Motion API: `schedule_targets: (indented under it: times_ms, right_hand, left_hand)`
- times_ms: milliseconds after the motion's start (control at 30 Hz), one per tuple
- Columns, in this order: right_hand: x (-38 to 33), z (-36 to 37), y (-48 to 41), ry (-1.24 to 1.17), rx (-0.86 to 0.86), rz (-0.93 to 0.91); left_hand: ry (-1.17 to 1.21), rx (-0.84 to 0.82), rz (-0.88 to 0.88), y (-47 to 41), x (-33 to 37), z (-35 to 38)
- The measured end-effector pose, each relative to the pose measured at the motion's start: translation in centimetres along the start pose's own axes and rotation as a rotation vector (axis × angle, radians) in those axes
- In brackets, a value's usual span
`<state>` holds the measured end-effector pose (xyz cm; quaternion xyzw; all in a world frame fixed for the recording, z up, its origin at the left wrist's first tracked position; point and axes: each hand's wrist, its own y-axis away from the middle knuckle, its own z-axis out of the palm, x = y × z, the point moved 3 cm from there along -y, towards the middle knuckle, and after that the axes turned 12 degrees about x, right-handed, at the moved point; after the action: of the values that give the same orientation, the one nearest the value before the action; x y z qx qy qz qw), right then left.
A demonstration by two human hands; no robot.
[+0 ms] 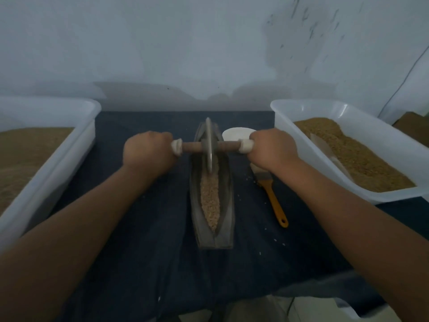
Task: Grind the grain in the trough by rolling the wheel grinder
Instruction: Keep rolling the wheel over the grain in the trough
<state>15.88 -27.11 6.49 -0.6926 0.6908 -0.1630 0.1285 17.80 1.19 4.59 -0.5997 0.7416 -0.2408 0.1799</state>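
The wheel (pixel 209 145) stands upright in the far half of the trough (pixel 226 219), on the grain (pixel 210 198). Its axle (pixel 192 147) runs crosswise. The left hand (pixel 148 151) curls tight round the left end, the right hand (pixel 272 149) round the right end. A brush (pixel 275 201) lies right of the trough.

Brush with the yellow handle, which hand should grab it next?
Likely the right hand: the brush lies beneath it, right of the trough; the left hand grips the wheel grinder across the trough.
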Motion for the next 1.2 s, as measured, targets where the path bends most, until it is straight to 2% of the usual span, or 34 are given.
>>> schedule_targets:
  times_ms: [100,200,300,400,533,667,767,867,933,1100,1200]
  right_hand:
    - [0.2,-0.8,1.7,-0.006,-0.084,-0.023]
    - [0.9,-2.0,7.1,-0.079,-0.073,-0.061]
    - [1.3,-2.7,10.3,-0.099,-0.165,-0.098]
    - [0.8,-1.9,8.2,-0.095,-0.126,-0.070]
    - [0.2,-0.2,3.0,-0.025,-0.008,0.020]
    - [0.0,-0.6,3.1,-0.067,-0.078,0.050]
    - [0.4,-1.9,7.3,-0.125,-0.120,0.043]
    - [0.7,-3.2,12.1,-0.179,-0.092,-0.011]
    - [0.8,-3.0,12.7,-0.170,-0.095,-0.052]
    - [0.2,-0.8,5.3,-0.091,-0.023,0.010]
    - [-0.1,-0.2,1.9,-0.084,-0.040,0.052]
  left_hand:
    - [-0.022,-0.026,0.037,2.1,-0.4,-1.4]
    - [0.057,0.118,0.175,7.2,-0.9,-4.1]
    - [0.099,0.194,0.277,9.5,-1.3,-4.9]
    - [0.109,0.207,0.251,7.3,-1.1,-3.3]
    - [-0.006,0.059,0.088,1.2,-0.6,-0.5]
    - [-0.045,-0.003,0.079,0.8,-0.1,-1.1]
    - [-0.045,0.105,0.200,4.9,-0.4,-3.3]
    - [0.044,0.249,0.331,8.3,-0.8,-5.5]
    - [0.072,0.294,0.340,8.8,-0.9,-5.4]
    - [-0.055,0.087,0.137,2.3,-0.3,-1.5]
    - [-0.067,0.028,0.095,-0.9,0.2,-0.7]
